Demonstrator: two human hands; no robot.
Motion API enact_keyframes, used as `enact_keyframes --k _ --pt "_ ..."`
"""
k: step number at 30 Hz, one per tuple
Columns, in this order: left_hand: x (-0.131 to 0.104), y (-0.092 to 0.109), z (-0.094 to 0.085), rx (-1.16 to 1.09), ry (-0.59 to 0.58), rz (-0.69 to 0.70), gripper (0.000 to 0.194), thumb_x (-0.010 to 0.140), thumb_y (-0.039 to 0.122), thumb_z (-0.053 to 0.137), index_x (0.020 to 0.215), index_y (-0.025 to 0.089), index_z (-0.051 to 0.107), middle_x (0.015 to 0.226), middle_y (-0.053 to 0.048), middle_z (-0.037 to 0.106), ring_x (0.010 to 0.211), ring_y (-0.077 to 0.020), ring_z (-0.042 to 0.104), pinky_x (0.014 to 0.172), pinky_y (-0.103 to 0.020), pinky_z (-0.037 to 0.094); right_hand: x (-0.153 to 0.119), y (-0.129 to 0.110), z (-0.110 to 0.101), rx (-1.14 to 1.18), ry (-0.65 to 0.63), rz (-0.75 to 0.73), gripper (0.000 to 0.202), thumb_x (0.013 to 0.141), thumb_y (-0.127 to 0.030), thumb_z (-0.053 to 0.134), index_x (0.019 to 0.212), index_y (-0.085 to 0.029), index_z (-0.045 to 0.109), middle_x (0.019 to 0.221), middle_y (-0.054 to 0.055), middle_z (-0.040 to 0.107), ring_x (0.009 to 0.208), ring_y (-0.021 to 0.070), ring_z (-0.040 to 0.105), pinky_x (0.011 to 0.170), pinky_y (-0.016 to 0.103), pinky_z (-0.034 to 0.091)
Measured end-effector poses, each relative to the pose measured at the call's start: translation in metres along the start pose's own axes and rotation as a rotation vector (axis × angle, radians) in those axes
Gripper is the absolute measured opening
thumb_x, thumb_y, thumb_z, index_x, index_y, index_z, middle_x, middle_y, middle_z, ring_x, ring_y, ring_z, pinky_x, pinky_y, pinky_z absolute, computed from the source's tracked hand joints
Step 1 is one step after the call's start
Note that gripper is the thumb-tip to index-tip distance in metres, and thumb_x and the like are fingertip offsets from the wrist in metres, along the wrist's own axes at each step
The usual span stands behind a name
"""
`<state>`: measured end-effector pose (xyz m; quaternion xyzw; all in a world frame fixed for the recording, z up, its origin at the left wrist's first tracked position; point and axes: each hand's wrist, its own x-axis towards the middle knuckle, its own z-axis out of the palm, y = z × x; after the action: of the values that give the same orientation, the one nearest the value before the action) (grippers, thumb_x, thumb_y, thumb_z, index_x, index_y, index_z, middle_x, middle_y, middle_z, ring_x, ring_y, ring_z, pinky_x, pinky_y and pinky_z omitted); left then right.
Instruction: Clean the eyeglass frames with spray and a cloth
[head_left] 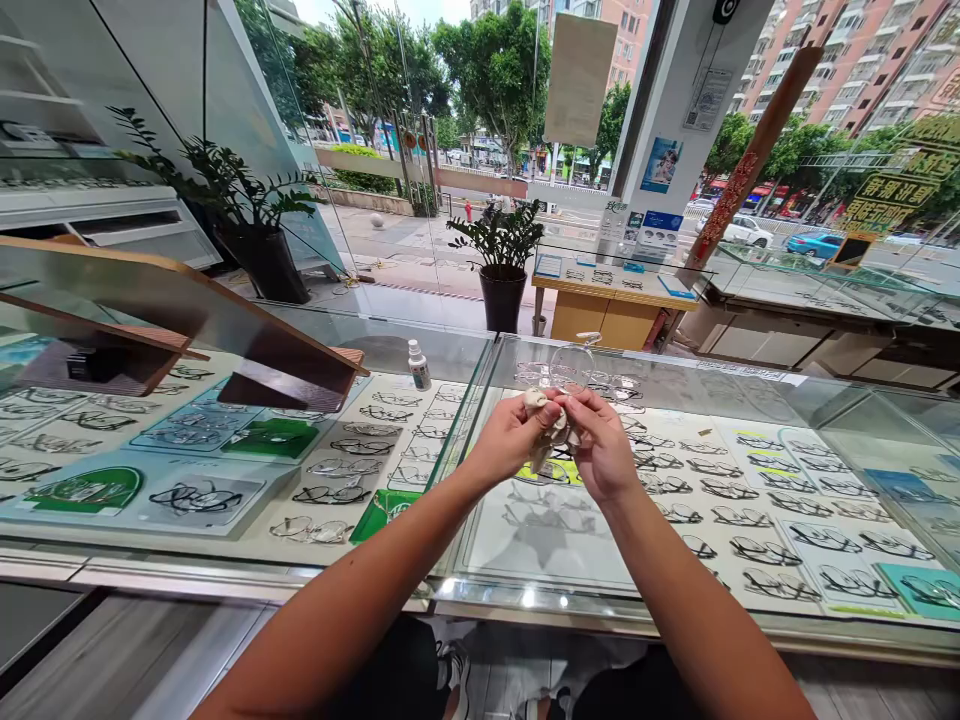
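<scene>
Glasses (573, 366) with a thin frame are up above the glass counter (517, 592), just beyond the fingertips of our two hands. Our left hand (504, 440) is closed narrow and pinches a pale cloth (537, 402). Our right hand (606, 450) is also closed, holding the glasses near the cloth; its exact grip we cannot tell. One small white bottle (418, 366) stands upright to our left, well apart from our hands. Under the counter's glass, many spectacles (765, 551) lie in rows.
</scene>
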<state>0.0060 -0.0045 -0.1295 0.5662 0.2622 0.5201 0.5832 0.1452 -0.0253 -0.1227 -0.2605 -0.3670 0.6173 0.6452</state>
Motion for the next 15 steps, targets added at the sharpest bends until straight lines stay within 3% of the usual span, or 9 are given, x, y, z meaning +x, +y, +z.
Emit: enact_keyframes --k 3,6,9,12,15 --pt "-0.001 0.004 -0.003 -0.001 -0.123 -0.06 0.05 0.08 0.06 0.085 0.096 0.014 0.076 0.079 -0.003 0.065 0.071 -0.014 0.056 0.068 -0.026 0.046 0.003 -0.006 -0.005 -0.013 0.004 -0.003 0.023 0.072 -0.038 0.094 0.079 -0.022 0.079 0.097 0.002 0.08 0.089 0.0188 0.074 0.086 0.031 0.061" --pt "-0.002 0.005 -0.005 -0.034 -0.226 -0.09 0.052 0.076 0.051 0.092 0.108 0.014 0.075 0.092 -0.005 0.069 0.079 -0.0152 0.06 0.074 -0.026 0.048 0.004 -0.007 -0.007 -0.006 0.012 -0.009 0.023 0.072 -0.038 0.094 0.079 -0.023 0.078 0.095 0.002 0.079 0.088 0.0191 0.074 0.083 0.031 0.062" --pt "0.0 0.0 -0.004 -0.047 -0.151 -0.061 0.056 0.069 0.047 0.097 0.109 0.015 0.074 0.093 -0.005 0.071 0.083 -0.0165 0.062 0.078 -0.027 0.049 0.003 -0.001 -0.004 -0.007 0.009 0.011 0.026 0.071 -0.041 0.095 0.079 -0.023 0.078 0.096 0.003 0.081 0.086 0.0186 0.073 0.081 0.031 0.062" --pt "0.002 -0.005 -0.002 -0.026 -0.008 -0.013 0.053 0.07 0.055 0.094 0.099 0.015 0.075 0.086 -0.003 0.07 0.08 -0.0164 0.061 0.079 -0.028 0.048 0.001 0.004 0.0 -0.001 -0.002 0.028 0.027 0.071 -0.042 0.096 0.08 -0.024 0.077 0.097 0.002 0.081 0.085 0.018 0.073 0.082 0.031 0.061" --pt "0.004 -0.005 -0.002 -0.011 0.029 -0.005 0.055 0.074 0.065 0.088 0.094 0.015 0.076 0.08 -0.003 0.068 0.077 -0.0166 0.06 0.076 -0.029 0.048 0.001 0.004 0.001 -0.012 0.007 0.021 0.027 0.07 -0.04 0.097 0.081 -0.024 0.078 0.096 0.001 0.081 0.084 0.0168 0.072 0.083 0.029 0.061"
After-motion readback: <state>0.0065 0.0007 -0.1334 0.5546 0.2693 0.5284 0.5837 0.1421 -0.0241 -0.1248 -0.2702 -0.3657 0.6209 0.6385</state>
